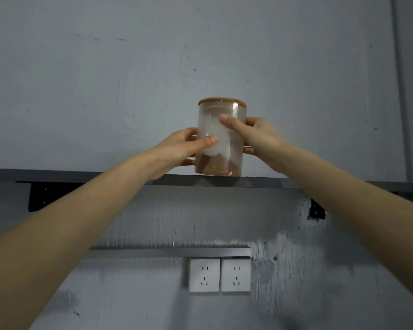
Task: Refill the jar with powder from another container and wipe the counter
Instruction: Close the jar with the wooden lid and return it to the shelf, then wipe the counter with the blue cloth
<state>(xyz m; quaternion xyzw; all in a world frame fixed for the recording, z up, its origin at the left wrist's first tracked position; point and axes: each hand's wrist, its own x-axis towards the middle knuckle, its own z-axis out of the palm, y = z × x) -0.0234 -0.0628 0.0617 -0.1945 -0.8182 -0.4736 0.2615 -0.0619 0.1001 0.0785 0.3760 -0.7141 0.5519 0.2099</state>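
I hold the jar (pixel 221 136) between my left hand (pixel 184 147) and right hand (pixel 255 136), on the shelf (pixel 320 184) edge — sockets (pixel 219 275) on the wall below, under a rail (pixel 172 253).

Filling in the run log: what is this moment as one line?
left hand: on jar | right hand: on jar | jar: lid on, little brown powder, at shelf edge

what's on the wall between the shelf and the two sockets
In the head view, below the shelf and above the sockets runs one horizontal metal rail; the rest is bare grey wall.
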